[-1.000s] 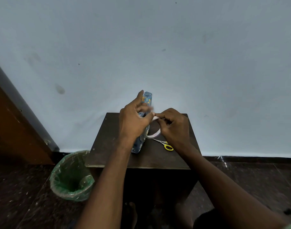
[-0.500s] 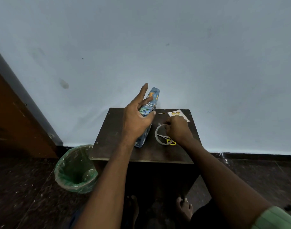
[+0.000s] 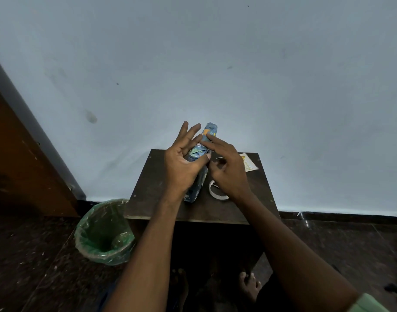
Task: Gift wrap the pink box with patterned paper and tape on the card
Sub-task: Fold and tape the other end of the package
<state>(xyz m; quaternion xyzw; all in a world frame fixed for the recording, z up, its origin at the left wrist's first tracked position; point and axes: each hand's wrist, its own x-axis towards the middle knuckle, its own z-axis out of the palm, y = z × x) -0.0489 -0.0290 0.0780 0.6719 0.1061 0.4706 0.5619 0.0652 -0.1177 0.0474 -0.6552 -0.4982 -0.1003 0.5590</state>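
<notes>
Box (image 3: pixel 199 163) is already covered in the blue patterned paper as far as I can see, with no pink showing; it stands on end on the small dark table (image 3: pixel 161 199), tilted away from me. I judge the wrapping close to done, with a fold near the top being pressed or taped down. The card (image 3: pixel 249 164) lies flat at the table's far right corner, apart from the box, so taping it on is left to do.

My left hand (image 3: pixel 181 163) steadies the box from the left, fingers spread and straight, thumb against the paper. My right hand (image 3: pixel 226 167) reaches in, index finger laid straight on the upper part; whether it carries a bit of tape I cannot tell. The tape roll (image 3: pixel 217 194) lies just beside the box, under my right wrist. A green-lined bin (image 3: pixel 103 235) stands on the floor to the left.
</notes>
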